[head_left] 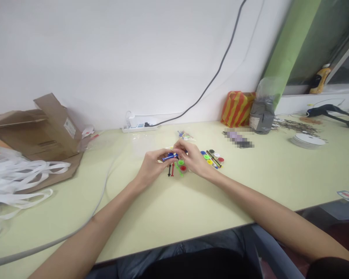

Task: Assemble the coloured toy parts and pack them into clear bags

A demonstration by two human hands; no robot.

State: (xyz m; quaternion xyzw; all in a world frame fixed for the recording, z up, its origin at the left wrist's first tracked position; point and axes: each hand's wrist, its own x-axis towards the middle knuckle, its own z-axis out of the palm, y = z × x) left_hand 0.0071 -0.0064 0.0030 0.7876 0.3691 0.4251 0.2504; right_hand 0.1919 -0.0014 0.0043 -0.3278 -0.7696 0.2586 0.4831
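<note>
My left hand (153,166) is closed, with thumb and fingers pinching a small blue plastic piece (169,157), long and thin like an arrow. My right hand (189,155) meets it, its fingertips pinched together at the piece's right end; any second part between them is hidden. Below the hands lie a black arrow (169,170), a red arrow (172,169), a green disc (180,163) and a red disc (183,168). Right of my right hand is a group of coloured discs and arrows, among them a yellow disc (209,162) and a black disc (212,151).
Behind the hands lies a clear bag of small coloured parts (185,135). A power strip (139,127) sits by the wall. An open cardboard box (46,131) and white ribbon (20,174) occupy the left, a striped bag (237,108) and white reel (308,140) the right. A grey cable (90,219) crosses the table.
</note>
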